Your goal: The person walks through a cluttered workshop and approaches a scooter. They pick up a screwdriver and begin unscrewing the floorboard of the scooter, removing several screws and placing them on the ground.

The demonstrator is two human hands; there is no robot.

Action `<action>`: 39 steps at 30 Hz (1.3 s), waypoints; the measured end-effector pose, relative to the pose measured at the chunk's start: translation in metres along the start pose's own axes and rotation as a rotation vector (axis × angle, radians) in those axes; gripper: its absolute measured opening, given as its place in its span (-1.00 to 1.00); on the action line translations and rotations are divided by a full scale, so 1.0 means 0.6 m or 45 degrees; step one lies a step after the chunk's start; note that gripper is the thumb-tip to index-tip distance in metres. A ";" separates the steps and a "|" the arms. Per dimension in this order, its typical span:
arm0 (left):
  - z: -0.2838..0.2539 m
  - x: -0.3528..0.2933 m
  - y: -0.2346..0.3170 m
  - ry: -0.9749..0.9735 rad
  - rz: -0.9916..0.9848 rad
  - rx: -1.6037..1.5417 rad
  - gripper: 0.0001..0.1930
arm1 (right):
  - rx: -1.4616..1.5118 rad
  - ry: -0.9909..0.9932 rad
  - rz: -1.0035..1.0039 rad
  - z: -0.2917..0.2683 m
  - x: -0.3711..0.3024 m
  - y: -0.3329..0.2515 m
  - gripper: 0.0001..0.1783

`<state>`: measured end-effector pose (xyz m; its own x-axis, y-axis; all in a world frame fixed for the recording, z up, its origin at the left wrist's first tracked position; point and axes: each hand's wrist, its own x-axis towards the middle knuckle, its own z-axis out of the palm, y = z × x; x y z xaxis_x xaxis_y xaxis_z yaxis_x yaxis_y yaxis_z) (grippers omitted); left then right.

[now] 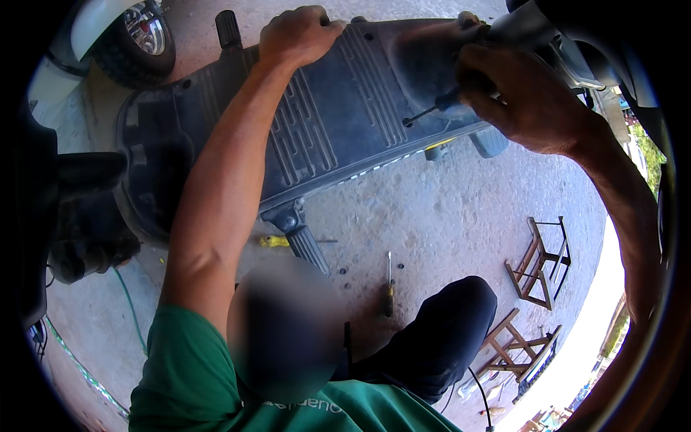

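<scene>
A black ribbed plastic floorboard (317, 137) of a scooter-like vehicle lies across the view in front of me. My right hand (515, 97) grips a dark-handled screwdriver (435, 106). Its shaft slants down left, and its tip touches the board at a small hole near the close edge. Over the board's far edge, my left hand (299, 36) is closed, fingers curled; what lies under them is partly hidden. Below the near edge, a ribbed footpeg (308, 245) sticks out towards me.
A yellow-handled screwdriver (276, 241) and another screwdriver (389, 288) lie on the concrete floor (446, 216), with several small dark pieces nearby. Two small frames, one upper (540, 263) and one lower (522, 349), stand at right. A wheel (147, 32) is far left; a green hose (129, 302) runs below.
</scene>
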<state>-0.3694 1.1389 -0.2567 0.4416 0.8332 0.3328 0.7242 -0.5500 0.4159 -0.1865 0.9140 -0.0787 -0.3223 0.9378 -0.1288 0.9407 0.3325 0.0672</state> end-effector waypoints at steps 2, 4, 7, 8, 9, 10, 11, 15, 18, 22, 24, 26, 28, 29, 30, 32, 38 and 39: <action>-0.002 0.003 -0.002 -0.005 -0.010 0.008 -0.46 | -0.113 0.167 -0.254 0.012 -0.009 0.017 -0.82; -0.003 0.005 -0.005 -0.030 -0.019 0.013 -0.45 | -0.128 0.143 -0.314 0.009 -0.011 0.022 -0.77; -0.008 -0.002 -0.001 -0.046 -0.044 0.026 -0.46 | -0.151 0.211 -0.335 0.021 -0.018 0.026 -0.71; -0.016 -0.006 0.007 -0.055 -0.050 0.027 -0.47 | -0.157 0.245 -0.322 0.027 -0.028 0.025 -0.69; -0.020 -0.013 0.013 -0.073 -0.059 0.028 -0.47 | -0.206 0.092 -0.197 0.025 -0.031 0.014 -0.72; -0.023 -0.020 0.021 -0.094 -0.065 0.026 -0.48 | -0.209 -0.034 -0.135 0.019 -0.033 0.006 -0.76; -0.022 -0.029 0.024 -0.115 -0.075 0.018 -0.49 | -0.214 -0.168 -0.075 0.016 -0.035 -0.004 -0.79; -0.017 -0.019 0.020 -0.028 -0.015 0.089 -0.48 | -0.103 -0.196 0.158 0.025 -0.100 -0.064 -0.83; -0.011 -0.021 0.018 -0.035 0.052 0.076 -0.49 | 0.113 -0.053 0.128 0.073 -0.211 -0.048 -0.85; 0.007 -0.019 0.004 -0.050 0.108 0.078 -0.49 | 0.426 -0.294 0.476 0.215 -0.331 -0.037 -0.87; 0.009 -0.013 -0.002 -0.020 0.114 0.145 -0.48 | 0.559 -0.399 0.727 0.302 -0.357 -0.044 -0.71; 0.032 0.000 -0.010 0.015 0.147 0.235 -0.46 | 0.693 -0.395 0.825 0.381 -0.379 -0.047 -0.59; 0.048 0.003 -0.005 0.000 0.195 0.264 -0.45 | 0.725 -0.314 0.818 0.453 -0.394 -0.046 -0.57; 0.047 0.003 -0.005 -0.002 0.215 0.297 -0.44 | 0.725 -0.260 0.794 0.491 -0.394 -0.045 -0.56; 0.039 0.001 -0.013 -0.014 0.198 0.312 -0.43 | 0.717 -0.203 0.762 0.512 -0.385 -0.043 -0.56; 0.023 -0.006 -0.008 -0.042 0.169 0.336 -0.41 | 0.707 -0.190 0.818 0.542 -0.364 -0.045 -0.57; 0.008 -0.037 0.041 -0.067 -0.066 0.501 -0.38 | 0.727 -0.102 0.885 0.588 -0.341 -0.039 -0.60; 0.008 -0.034 0.041 -0.068 -0.053 0.504 -0.39 | 0.729 -0.083 0.886 0.597 -0.345 -0.034 -0.60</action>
<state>-0.3580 1.1087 -0.2571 0.4270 0.8618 0.2737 0.8856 -0.4598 0.0661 -0.1009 0.6777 -0.4076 0.3299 0.8951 -0.2999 0.8349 -0.4249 -0.3498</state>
